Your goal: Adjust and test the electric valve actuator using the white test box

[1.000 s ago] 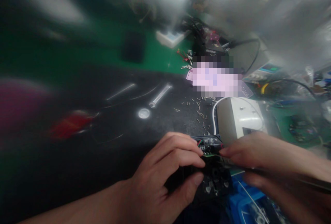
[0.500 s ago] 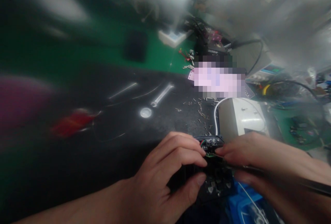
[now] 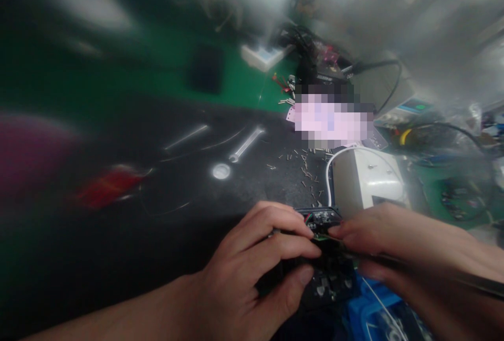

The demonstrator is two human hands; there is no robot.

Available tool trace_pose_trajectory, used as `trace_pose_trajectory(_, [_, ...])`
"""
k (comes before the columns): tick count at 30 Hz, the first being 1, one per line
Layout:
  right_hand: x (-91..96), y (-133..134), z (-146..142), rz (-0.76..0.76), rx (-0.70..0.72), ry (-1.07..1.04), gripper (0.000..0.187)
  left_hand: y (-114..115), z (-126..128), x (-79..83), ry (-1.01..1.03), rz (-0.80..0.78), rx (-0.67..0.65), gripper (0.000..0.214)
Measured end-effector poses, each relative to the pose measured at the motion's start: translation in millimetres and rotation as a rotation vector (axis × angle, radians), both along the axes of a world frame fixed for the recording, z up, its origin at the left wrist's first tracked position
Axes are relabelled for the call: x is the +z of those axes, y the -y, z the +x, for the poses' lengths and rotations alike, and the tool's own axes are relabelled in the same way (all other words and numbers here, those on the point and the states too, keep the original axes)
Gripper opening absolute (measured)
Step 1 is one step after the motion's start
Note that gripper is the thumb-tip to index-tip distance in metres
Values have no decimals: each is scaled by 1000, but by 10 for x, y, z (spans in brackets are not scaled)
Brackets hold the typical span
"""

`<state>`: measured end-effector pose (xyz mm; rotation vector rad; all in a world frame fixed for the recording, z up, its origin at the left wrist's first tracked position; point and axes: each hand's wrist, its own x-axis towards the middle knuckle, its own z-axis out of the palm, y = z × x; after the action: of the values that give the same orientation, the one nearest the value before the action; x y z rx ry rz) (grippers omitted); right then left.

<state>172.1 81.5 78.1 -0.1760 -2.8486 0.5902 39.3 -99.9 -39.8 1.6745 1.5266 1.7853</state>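
My left hand (image 3: 252,272) is curled round a small black electronic module (image 3: 328,272) low in the middle of the view, fingers on top and thumb underneath. A little green circuit board with red and black wires (image 3: 321,221) sits at the module's top. My right hand (image 3: 389,249) comes in from the right, its fingers pinched on a thin dark tool (image 3: 452,278) whose tip meets the board. Both hands touch at the module.
A black mat (image 3: 157,215) covers the bench, with a wrench (image 3: 246,145), a round metal disc (image 3: 220,172), scattered small metal pins (image 3: 307,170) and a red blurred object (image 3: 106,188). A white device (image 3: 366,178) stands just behind the hands. A blue tray (image 3: 378,314) lies bottom right. Cables clutter the far right.
My left fingers have closed a little tighter over the module; otherwise the hands stay in place.
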Motion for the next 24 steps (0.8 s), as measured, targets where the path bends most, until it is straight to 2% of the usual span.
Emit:
trace_pose_trajectory(5, [-32, 126, -218, -10, -33, -9, 35, 1, -5, 15, 2, -13, 4, 29])
trace_pose_trajectory(10, [-54, 87, -100, 2, -23, 16, 33, 15, -10, 41, 1, -15, 2, 30])
trace_pose_trajectory(14, [-28, -68, 113, 25, 107, 76, 24, 18, -13, 49, -1, -13, -4, 31])
trace_pose_trajectory(17, [-18, -139, 187, 17, 220, 101, 26, 18, -11, 49, 2, -11, 2, 30])
trace_pose_trajectory(20, [-48, -87, 143, -22, 137, 78, 23, 11, -16, 60, -8, -18, 3, 28])
trace_pose_trajectory(24, [-118, 65, 30, -70, 19, 17, 30, -5, -35, 75, -19, -17, -1, 26])
